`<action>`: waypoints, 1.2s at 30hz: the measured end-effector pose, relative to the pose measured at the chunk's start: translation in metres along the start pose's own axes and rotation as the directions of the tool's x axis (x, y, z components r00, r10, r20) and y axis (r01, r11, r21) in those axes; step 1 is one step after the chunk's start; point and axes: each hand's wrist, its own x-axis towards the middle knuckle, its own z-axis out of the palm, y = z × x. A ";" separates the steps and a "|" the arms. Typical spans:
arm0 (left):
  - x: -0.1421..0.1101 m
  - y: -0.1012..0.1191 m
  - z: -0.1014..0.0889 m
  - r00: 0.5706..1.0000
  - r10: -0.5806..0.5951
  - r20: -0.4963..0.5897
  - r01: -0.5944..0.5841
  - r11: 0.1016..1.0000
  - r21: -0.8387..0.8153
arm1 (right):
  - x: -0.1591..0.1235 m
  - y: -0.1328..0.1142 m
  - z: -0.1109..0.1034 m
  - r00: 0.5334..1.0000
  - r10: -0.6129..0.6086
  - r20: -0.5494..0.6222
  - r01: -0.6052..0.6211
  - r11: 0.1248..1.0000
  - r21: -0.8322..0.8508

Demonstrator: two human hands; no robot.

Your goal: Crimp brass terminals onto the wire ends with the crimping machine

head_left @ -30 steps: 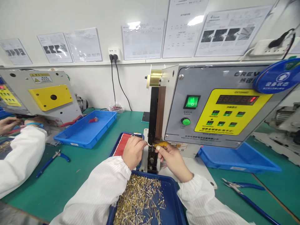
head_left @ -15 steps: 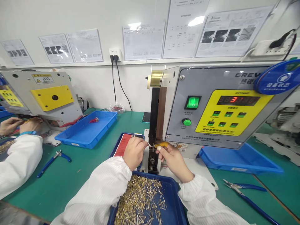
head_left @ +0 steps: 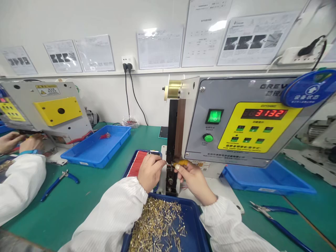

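My left hand (head_left: 151, 171) is closed in a pinch on a thin metal pin (head_left: 168, 163), which points into the working head (head_left: 171, 171) of the grey crimping machine (head_left: 204, 89). From the other side, my right hand (head_left: 193, 176) pinches thumb and finger together at the same head, a yellow finger cot (head_left: 183, 162) on one finger. What it grips is hidden. Below both hands lies a dark blue tray (head_left: 193, 224) with many brass pins (head_left: 154, 224). Red wires (head_left: 136, 163) lie in rows in a tray behind my left hand.
Blue-handled cutters (head_left: 271, 213) lie on the right beside a blue tray (head_left: 270, 178). Another blue tray (head_left: 105, 154) and cutters (head_left: 59, 183) are on the left. At a similar machine (head_left: 60, 91), a co-worker's hands (head_left: 31, 143) are at work.
The machine's display now reads 3132, where before only part of its digits showed. The view has shifted slightly; both my hands keep their place at the head.
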 end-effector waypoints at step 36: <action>0.000 0.003 -0.001 0.999 0.037 -0.019 -0.037 0.999 -0.028 | -0.003 0.007 0.009 0.990 0.014 -0.138 -0.013 1.000 0.006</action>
